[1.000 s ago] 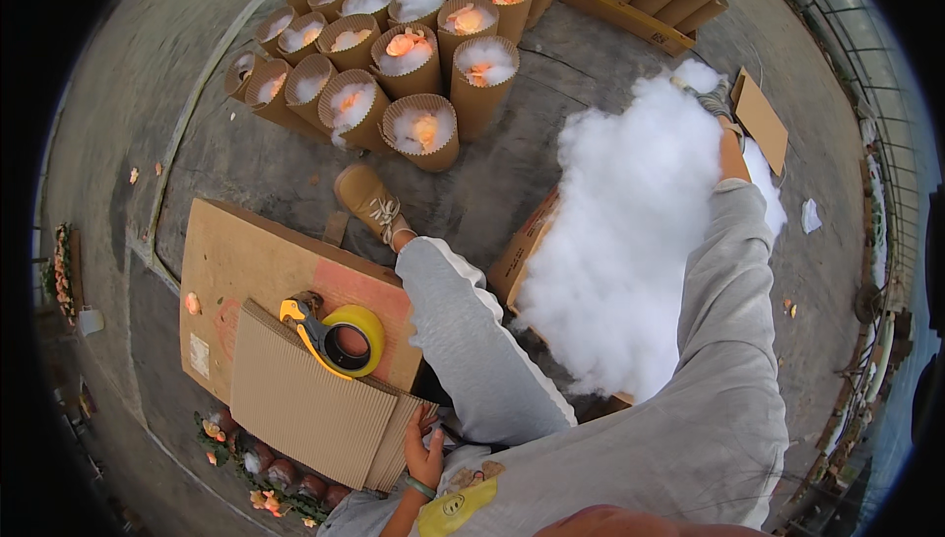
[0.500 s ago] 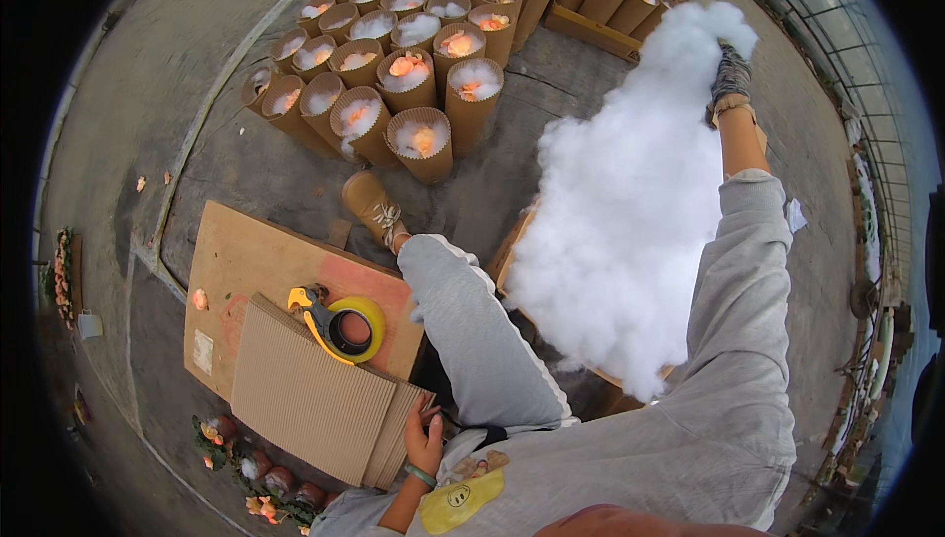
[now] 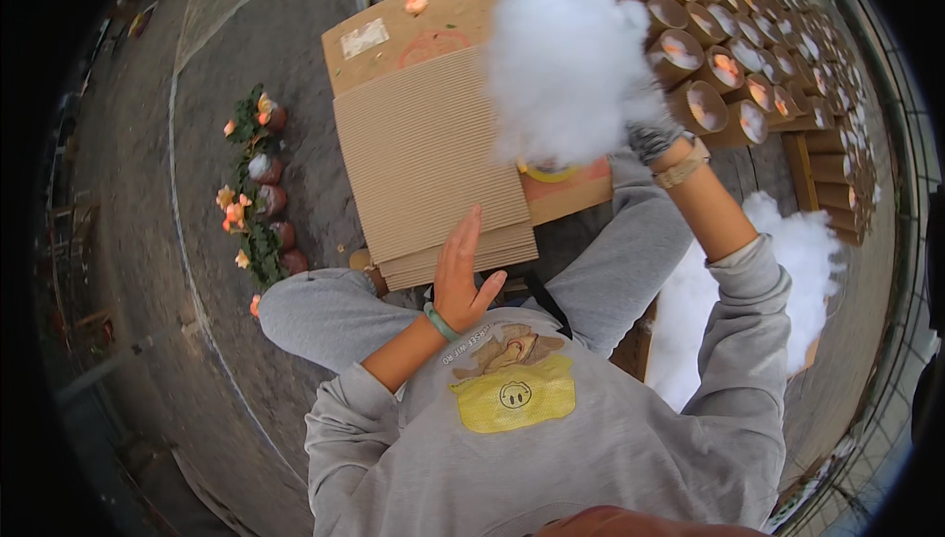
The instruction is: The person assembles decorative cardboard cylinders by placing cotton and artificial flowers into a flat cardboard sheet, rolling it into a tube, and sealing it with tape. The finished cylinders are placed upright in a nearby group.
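Note:
My right hand (image 3: 652,128), in a dark striped glove, grips a large clump of white fibre stuffing (image 3: 566,60). The clump hangs over the right end of a stack of corrugated cardboard sheets (image 3: 423,158); most of the gloved fingers are buried in it. My left hand (image 3: 461,271) is bare, its fingers stretched out at the near edge of the sheets, holding nothing. Beneath the stack lies a cardboard-covered board (image 3: 443,10). Only a yellow rim of the tape roll (image 3: 549,174) shows below the stuffing.
To my right, a box holds more white stuffing (image 3: 787,261). Many corrugated cardboard tubes (image 3: 701,104) stand at the upper right, several with stuffing and orange blooms inside. Along the left is a row of potted orange flowers (image 3: 268,168). One loose bloom (image 3: 416,5) lies on the board.
My view has turned left toward the board. My right hand has brought a stuffing clump from the box to above the sheets. My left hand has spread from its curled pose.

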The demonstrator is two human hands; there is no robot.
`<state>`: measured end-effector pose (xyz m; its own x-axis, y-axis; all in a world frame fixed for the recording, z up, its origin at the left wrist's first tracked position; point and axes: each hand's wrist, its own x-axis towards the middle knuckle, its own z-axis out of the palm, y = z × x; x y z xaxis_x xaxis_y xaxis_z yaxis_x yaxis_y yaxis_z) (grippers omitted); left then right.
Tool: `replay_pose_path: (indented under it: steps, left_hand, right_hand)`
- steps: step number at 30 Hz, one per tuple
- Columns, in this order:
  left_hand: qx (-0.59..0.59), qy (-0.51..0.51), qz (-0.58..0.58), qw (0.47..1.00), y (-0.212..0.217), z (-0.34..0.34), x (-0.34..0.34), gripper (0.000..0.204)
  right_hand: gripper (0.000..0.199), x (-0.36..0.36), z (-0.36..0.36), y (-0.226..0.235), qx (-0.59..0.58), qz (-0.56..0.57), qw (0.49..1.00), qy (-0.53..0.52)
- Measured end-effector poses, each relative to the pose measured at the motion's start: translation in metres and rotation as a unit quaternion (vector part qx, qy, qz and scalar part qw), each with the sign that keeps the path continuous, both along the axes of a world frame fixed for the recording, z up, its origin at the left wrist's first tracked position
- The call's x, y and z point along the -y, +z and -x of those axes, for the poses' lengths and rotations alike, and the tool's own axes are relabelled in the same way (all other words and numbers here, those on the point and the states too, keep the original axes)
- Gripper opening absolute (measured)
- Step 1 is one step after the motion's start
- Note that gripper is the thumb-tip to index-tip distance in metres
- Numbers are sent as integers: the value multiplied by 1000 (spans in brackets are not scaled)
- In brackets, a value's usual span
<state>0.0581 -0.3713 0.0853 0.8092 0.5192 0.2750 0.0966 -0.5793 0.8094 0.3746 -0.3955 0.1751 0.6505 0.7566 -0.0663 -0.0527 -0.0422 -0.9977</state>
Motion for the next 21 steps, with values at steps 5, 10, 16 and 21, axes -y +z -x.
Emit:
replay_pose_path:
  steps: [5, 10, 16, 21]
  left_hand:
    - [97, 124, -195, 968, -6, 18, -67, 60]
    - [-257, 172, 0, 951, -85, -15, -137, 52]
    - [-417, 105, -89, 898, -117, -20, -153, 54]
    - [-401, 165, -99, 896, -133, -45, -197, 46]
  right_hand:
    - [89, -105, 150, -104, 146, 310, 937, 65]
    - [91, -94, 182, -163, 69, 332, 938, 69]
    - [59, -84, 141, -189, 396, 328, 796, 319]
    - [42, -16, 135, -171, 367, 325, 755, 435]
